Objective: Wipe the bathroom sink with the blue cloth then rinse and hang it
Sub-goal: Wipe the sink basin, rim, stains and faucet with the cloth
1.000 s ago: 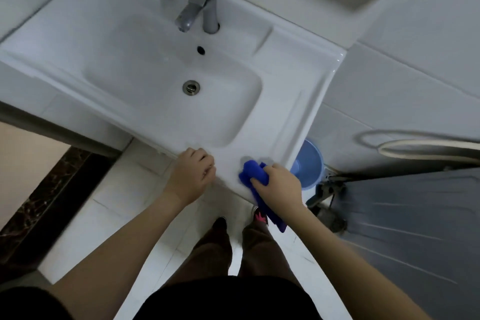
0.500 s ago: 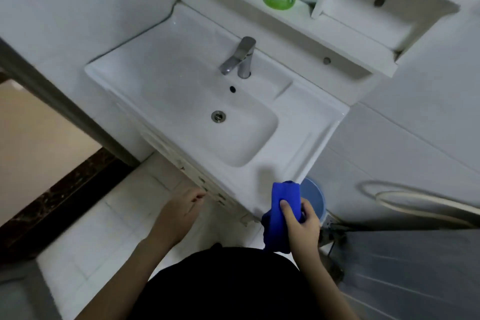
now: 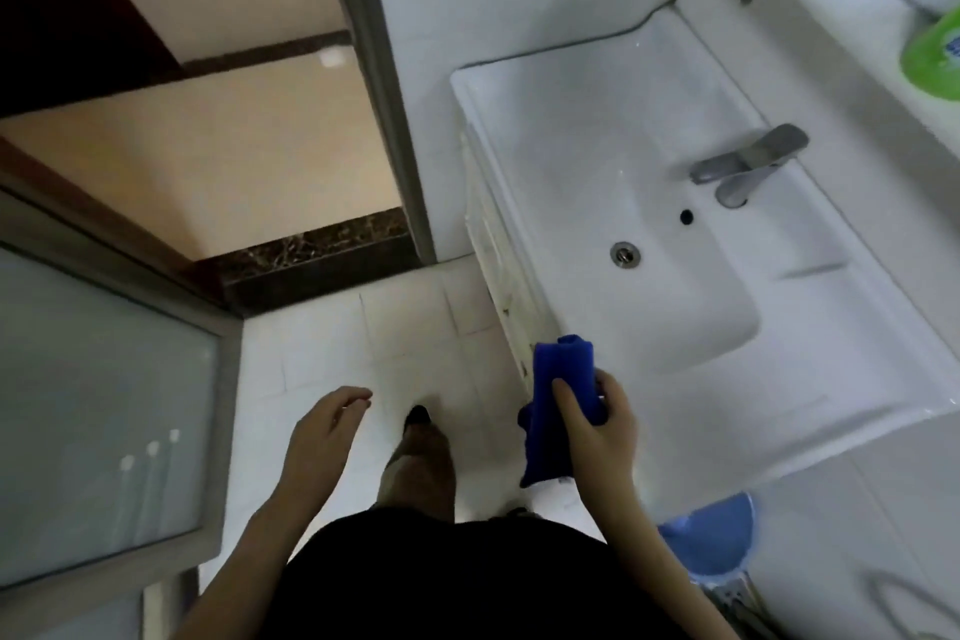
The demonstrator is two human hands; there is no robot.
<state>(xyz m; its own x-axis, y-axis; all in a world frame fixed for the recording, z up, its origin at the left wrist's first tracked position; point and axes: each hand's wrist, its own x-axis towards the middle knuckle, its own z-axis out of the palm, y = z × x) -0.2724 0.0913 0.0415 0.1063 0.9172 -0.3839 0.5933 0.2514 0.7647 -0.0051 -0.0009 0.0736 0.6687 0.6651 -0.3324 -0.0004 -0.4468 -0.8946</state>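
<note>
Showing one sink [image 3: 841,379], carrying one faucet [image 3: 748,164], one drain [image 3: 625,254] and one overflow hole [image 3: 687,216]. Also showing one blue cloth [image 3: 563,372], one green bottle [image 3: 932,52], one blue bucket [image 3: 711,541]. Appearing below: two grips, left grip [image 3: 324,437] and right grip [image 3: 605,437].

glossy ceramic sink [image 3: 779,395], brushed metal faucet [image 3: 748,166]

We find white floor tiles [image 3: 415,327] under and beyond the fingers [image 3: 358,398] of the left hand [image 3: 322,437], a dark marble threshold [image 3: 311,255] farther past them, and a frosted glass door [image 3: 98,405] out to their left. Below the fingers [image 3: 607,382] of the right hand [image 3: 602,431] sits a blue bucket [image 3: 711,541]; far beyond them, up right, a green bottle [image 3: 932,52].
</note>
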